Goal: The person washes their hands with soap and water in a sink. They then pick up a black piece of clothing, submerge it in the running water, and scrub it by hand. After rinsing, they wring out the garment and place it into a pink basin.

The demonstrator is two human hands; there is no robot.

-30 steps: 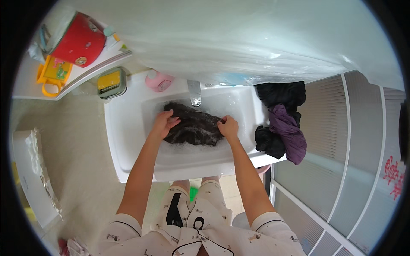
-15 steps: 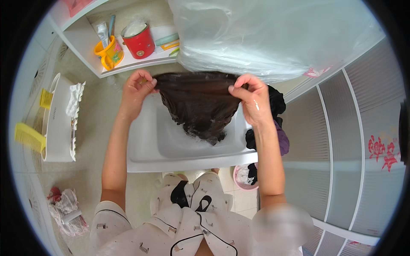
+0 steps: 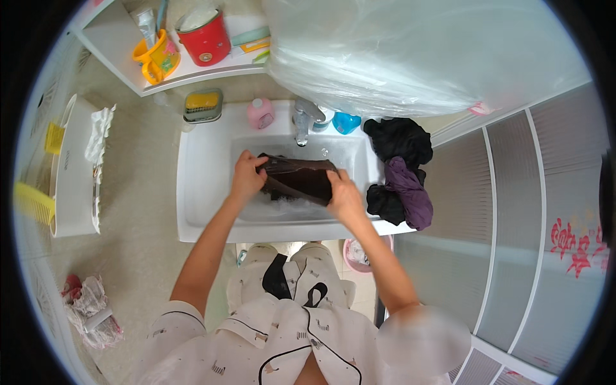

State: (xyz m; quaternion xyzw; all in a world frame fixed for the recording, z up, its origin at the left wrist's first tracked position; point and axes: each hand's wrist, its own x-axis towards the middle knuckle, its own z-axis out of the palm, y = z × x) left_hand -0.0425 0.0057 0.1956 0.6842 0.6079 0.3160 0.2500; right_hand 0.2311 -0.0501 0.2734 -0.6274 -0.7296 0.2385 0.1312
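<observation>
A wet dark brown garment [image 3: 298, 178] is stretched between my two hands, low in the white sink [image 3: 208, 212]. My left hand [image 3: 248, 173] pinches its left end, thumb and fingers closed on the cloth. Its right end is gripped by my right hand [image 3: 345, 194]. The lower part of the cloth lies in sudsy water at the bottom of the basin. Just beyond the cloth stands the silver faucet [image 3: 301, 125].
On the sink's right rim lie black clothes [image 3: 399, 142] and a purple cloth [image 3: 409, 192]. Along the back rim are a soap dish [image 3: 204, 106], a pink bottle [image 3: 260, 113] and a blue pouch [image 3: 346, 122]. A pink basin [image 3: 353, 256] with laundry sits below, and plastic sheeting [image 3: 385, 58] hangs behind.
Both hands have come down and closer together, lowering the garment from above the sink into the basin. The faucet and back rim have come into view.
</observation>
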